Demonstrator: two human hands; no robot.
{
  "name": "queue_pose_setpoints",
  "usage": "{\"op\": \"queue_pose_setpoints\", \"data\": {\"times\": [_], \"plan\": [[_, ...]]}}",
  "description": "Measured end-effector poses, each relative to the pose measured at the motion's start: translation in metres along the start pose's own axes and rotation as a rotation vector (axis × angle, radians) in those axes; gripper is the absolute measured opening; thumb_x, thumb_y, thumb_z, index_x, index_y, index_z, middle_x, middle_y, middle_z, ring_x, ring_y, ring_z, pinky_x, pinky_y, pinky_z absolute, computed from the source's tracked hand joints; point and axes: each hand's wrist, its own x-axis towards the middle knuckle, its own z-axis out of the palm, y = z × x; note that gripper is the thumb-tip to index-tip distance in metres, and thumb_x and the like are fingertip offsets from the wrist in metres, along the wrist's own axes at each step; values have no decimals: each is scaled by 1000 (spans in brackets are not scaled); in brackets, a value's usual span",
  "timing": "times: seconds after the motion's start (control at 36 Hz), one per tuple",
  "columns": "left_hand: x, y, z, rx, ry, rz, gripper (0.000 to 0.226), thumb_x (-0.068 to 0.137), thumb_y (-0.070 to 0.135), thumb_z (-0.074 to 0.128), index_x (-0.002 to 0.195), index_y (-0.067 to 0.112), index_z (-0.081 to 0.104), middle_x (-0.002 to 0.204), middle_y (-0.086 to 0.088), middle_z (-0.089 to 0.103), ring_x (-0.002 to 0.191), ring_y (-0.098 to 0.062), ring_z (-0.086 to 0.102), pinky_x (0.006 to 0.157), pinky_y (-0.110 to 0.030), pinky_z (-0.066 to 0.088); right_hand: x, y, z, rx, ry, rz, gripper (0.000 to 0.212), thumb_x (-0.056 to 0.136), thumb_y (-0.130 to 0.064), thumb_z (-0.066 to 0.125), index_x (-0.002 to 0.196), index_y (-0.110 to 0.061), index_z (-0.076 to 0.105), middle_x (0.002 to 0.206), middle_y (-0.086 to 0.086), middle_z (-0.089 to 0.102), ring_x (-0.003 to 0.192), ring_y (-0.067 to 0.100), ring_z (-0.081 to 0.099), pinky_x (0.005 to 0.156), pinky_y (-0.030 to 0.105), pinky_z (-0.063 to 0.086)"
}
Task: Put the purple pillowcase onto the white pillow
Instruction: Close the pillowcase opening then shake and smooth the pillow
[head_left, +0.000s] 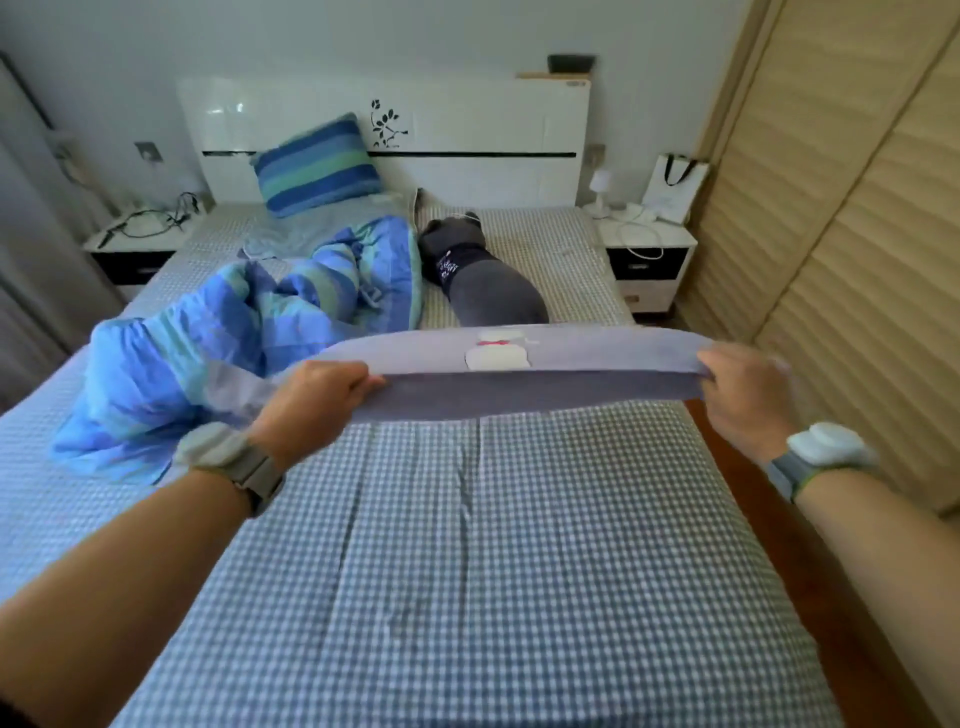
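1. Between the two hands, the purple pillowcase (519, 384) is stretched out flat and wide, up off the bed (467, 545); it's a bit blurry, with a white patch with a pink bit on its top side
2. left hand (311, 400) is closed on the left edge, fingers curled over the fabric; there's a grey band on that wrist
3. right hand (743, 389) is pinching the right edge, fingers folded around it; that wrist has a white gadget on a strap
4. past the left hand: a crumpled blue striped duvet (249, 322); further off, a striped pillow (317, 166) leaning on the white headboard (467, 119)
5. straight ahead beyond the pillowcase, a dark grey plush (478, 275) lies on the checked sheet
6. right of the right hand there's a wardrobe (841, 208); can't spot a white pillow from this angle
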Motion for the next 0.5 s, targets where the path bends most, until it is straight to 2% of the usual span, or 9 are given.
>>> {"op": "queue_pose_setpoints", "data": {"times": [0.08, 0.14, 0.19, 0.25, 0.28, 0.31, 0.33, 0.39, 0.5], "plan": [[-99, 6, 65, -106, -359, -78, 23, 100, 28, 53, 82, 19, 64, 75, 0, 61, 71, -19, 56, 68, -32, 40, -102, 2, 38, 82, -229, -31, 17, 78, -14, 46, 64, -22, 39, 61, 8, 50, 55, 31, 50, 53, 35, 37], [-160, 12, 107, -178, -456, -123, 20, 100, 33, 50, 95, 26, 68, 84, 3, 67, 81, -17, 63, 72, -32, 45, -176, 4, 59, 46, -399, 14, 19, 69, -6, 52, 69, -22, 43, 64, 5, 52, 56, 30, 52, 52, 37, 46], [-220, 16, 151, -135, -672, -147, 20, 100, 41, 48, 105, 31, 65, 101, 3, 71, 97, -21, 68, 81, -35, 52, -240, -1, 76, -16, -751, 51, 17, 68, -5, 56, 75, -21, 58, 75, 2, 59, 67, 29, 60, 57, 43, 53], [-263, 24, 180, -49, -905, -213, 24, 100, 40, 46, 107, 24, 62, 114, -2, 67, 109, -27, 64, 88, -37, 51, -285, 2, 88, -53, -1214, 88, 26, 90, -16, 48, 86, -35, 65, 89, -7, 61, 81, 14, 60, 70, 31, 52], [-275, 29, 187, -40, -984, -256, 25, 100, 41, 45, 106, 22, 60, 116, -3, 65, 111, -29, 63, 87, -35, 50, -302, -1, 93, 9, -1423, 133, 29, 96, -24, 44, 90, -44, 64, 92, -10, 61, 80, 8, 56, 70, 23, 47], [-279, 33, 191, -53, -1022, -313, 25, 100, 41, 44, 104, 22, 60, 117, -3, 64, 111, -29, 62, 85, -33, 47, -311, -5, 96, 82, -1497, 216, 28, 98, -31, 42, 97, -49, 63, 96, -10, 63, 79, 8, 56, 71, 24, 46], [-278, 33, 195, -72, -1003, -344, 24, 100, 42, 44, 101, 23, 60, 116, -3, 64, 110, -27, 62, 83, -32, 46, -310, -13, 98, 96, -1506, 302, 26, 99, -33, 42, 107, -45, 63, 101, -8, 65, 82, 11, 59, 75, 28, 49], [-257, 30, 200, -99, -898, -368, 21, 100, 40, 46, 103, 25, 60, 114, -2, 64, 106, -25, 62, 82, -32, 46, -291, -26, 107, 76, -1355, 359, 23, 101, -30, 44, 113, -30, 64, 109, 0, 68, 93, 21, 64, 82, 33, 51], [-194, 17, 223, -137, -798, -427, 25, 99, 36, 48, 119, 26, 57, 118, -1, 61, 106, -28, 61, 87, -36, 49, -232, -35, 150, 116, -1200, 314, 32, 102, -26, 47, 130, -16, 59, 133, 8, 58, 119, 28, 56, 99, 34, 43]]}}
